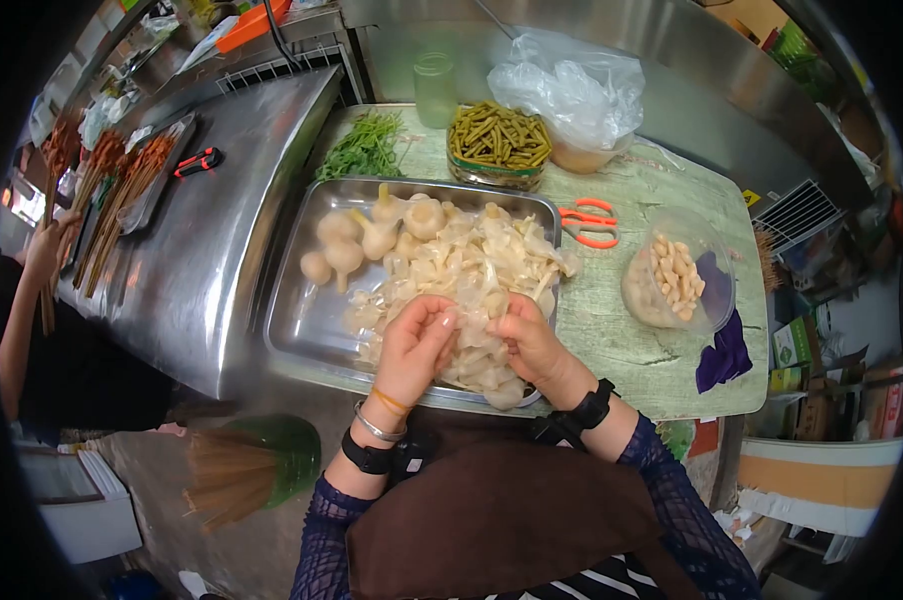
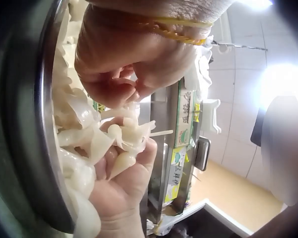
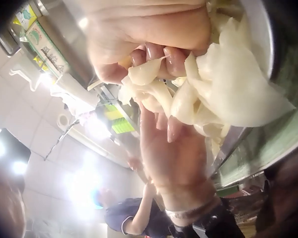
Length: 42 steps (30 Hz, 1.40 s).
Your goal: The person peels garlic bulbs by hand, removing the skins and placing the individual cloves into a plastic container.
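Note:
Both hands meet over a steel tray (image 1: 307,325) heaped with pale, wet garlic skins (image 1: 472,250). My right hand (image 1: 534,345) grips a partly peeled garlic head (image 3: 156,94), whose layers flare out around a clove (image 3: 145,72). Close beside it, my left hand (image 1: 412,340) has thumb and forefinger pinched together on a thin piece of garlic skin, right at the garlic head. Whole garlic bulbs (image 1: 344,252), some with stalks, lie in the tray's far left corner. On the right, a clear plastic tub (image 1: 717,310) holds peeled garlic cloves (image 1: 677,280).
Orange-handled scissors (image 1: 592,222) lie between tray and tub. Behind are green herbs (image 1: 362,145), a container of cut green beans (image 1: 500,140), a green cup (image 1: 435,90) and a plastic bag (image 1: 572,90). At the left, another person's hand (image 1: 47,245) holds skewers near a steel counter (image 1: 212,230).

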Motion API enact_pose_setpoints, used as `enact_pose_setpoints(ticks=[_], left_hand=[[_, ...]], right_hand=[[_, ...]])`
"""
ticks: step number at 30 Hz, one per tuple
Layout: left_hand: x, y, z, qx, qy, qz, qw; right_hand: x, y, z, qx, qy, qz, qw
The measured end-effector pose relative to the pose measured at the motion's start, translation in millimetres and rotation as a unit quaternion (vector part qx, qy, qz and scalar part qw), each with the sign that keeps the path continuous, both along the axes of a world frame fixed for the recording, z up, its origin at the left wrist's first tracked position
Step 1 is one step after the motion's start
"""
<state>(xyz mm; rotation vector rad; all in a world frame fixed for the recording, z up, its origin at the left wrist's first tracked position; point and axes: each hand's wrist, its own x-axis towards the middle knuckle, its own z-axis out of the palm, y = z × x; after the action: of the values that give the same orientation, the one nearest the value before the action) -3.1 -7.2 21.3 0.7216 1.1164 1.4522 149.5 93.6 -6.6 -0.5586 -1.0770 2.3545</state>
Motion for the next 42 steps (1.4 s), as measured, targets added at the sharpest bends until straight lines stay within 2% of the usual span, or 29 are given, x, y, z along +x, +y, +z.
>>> enact_pose_setpoints(ticks=[3,9,15,21,24,27,30,33,36,40,42], left_hand=[[0,-2,-6,0.016,-0.102,0.034,0.994],[-4,-8,0,0.034,-0.153,0.006,0.988],[-1,-6,-2,0.040,-0.019,0.007,0.999],[-2,-7,-5,0.050,-0.072,0.007,0.996],[5,-5,-3,-0.004,0.143,0.073,0.987],[6,-5,-5,0.033,0.230,0.066,0.971],[3,-4,-13,-0.035,0.183,0.057,0.981],[-4,-6,-16,-0.048,0.028,0.062,0.997],[-6,-4,-5,-0.016,-0.072,0.124,0.990],[-8,-4,8,-0.010,-0.095,0.175,0.980],[-10,-11,0,-0.024,0.007,0.119,0.993]], right_hand=[[-3,-2,9,-0.015,0.020,-0.010,1.000],[0,2,12,-0.026,-0.027,0.003,0.999],[4,3,6,-0.016,-0.008,0.038,0.999],[-3,-4,13,-0.016,-0.022,-0.004,1.000],[-3,-5,13,0.000,-0.030,-0.017,0.999],[-2,-4,4,0.035,-0.035,-0.018,0.999],[-2,-5,-1,0.055,-0.041,-0.018,0.997],[-4,-6,9,0.017,-0.037,-0.031,0.999],[-4,-5,16,-0.002,-0.031,-0.033,0.999],[-6,-6,18,-0.003,-0.030,-0.033,0.999],[-7,-4,14,0.005,-0.038,-0.029,0.999]])
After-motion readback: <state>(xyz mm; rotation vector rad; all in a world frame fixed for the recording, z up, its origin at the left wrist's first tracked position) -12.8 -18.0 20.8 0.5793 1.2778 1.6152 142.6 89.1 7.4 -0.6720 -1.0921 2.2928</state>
